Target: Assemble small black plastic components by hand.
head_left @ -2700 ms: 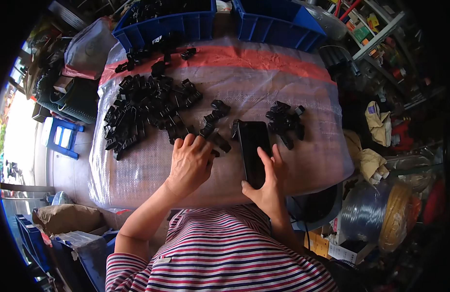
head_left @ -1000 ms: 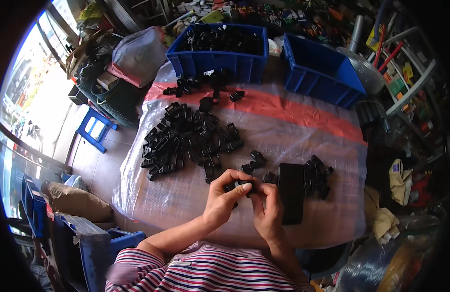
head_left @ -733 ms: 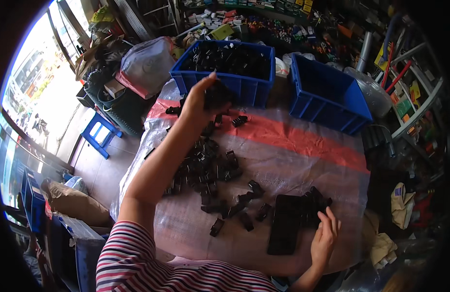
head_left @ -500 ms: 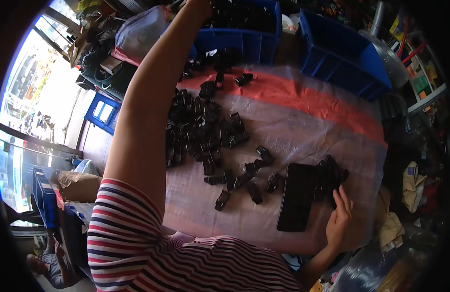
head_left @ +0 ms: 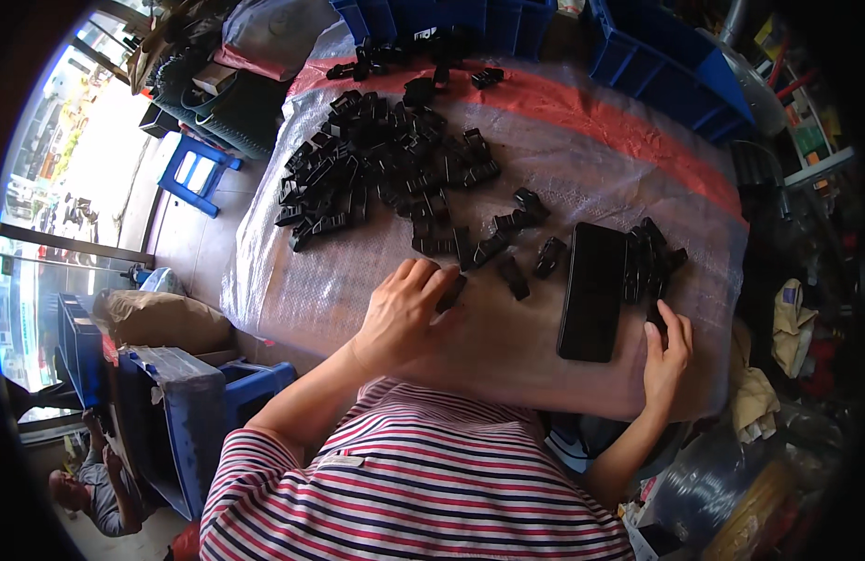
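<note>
cluttered workshop all round, and in the middle a surface wrapped in clear bubble sheet over a red-orange cover. blue plastic crates stand along its far edge, one on the right and others at the top centre. a big heap of small black plastic parts lies on the far left half, with loose ones trailing toward the near side. the left hand rests palm down near the front edge, fingers curled over one black part that pokes out by the fingertips. a flat black rectangular tray lies to the right, with a small cluster of black pieces just beside its far right edge. the right hand sits at the tray's near right corner, fingers loosely bent, fingertips touching a black piece there; whether it grips it i cannot tell. off the surface on the left, a blue stool stands on the floor, a tan sack lies lower down, and a blue bin stands by the person's striped shirt.
</note>
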`<state>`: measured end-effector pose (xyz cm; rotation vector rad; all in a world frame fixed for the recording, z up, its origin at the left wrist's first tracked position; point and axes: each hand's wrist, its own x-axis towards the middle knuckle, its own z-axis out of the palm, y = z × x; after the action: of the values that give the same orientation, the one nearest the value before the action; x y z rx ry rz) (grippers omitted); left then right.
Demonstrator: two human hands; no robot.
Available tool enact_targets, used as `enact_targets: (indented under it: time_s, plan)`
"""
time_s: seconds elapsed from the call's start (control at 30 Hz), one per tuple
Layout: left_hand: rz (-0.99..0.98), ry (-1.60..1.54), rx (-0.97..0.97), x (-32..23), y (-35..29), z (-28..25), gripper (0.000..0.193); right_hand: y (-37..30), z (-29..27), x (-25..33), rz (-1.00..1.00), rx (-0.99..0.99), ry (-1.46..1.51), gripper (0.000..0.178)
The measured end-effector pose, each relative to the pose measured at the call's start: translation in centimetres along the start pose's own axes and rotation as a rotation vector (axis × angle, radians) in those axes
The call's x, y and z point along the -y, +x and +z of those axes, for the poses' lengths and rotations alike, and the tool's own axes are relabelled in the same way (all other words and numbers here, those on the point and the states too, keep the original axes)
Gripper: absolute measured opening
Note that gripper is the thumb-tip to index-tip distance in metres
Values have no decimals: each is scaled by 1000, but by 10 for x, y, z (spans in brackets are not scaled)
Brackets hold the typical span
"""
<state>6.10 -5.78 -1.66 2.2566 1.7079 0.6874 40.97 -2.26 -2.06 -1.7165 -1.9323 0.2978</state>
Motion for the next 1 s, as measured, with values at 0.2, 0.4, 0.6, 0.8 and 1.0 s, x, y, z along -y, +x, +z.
enact_targets:
  time_s: [0.2,0.4,0.6,0.8,1.0]
  plan:
    - [-394,-1193,184,0,-1,1,31,-8,20,102,-246,-45,712,34]
    - [-485,-1790,326,-22,8,-10,23,3,50,143,-564,22,676,35]
    - [-641,-1840,239,-15,4,4,19,0,54,148,-624,-46,542,40]
    - [-672,-1797,220,-19,5,3,20,-2,61,146,-637,-44,600,40]
    - [-662,-1976,270,-13,5,16,20,-1,65,140,-673,-97,600,40]
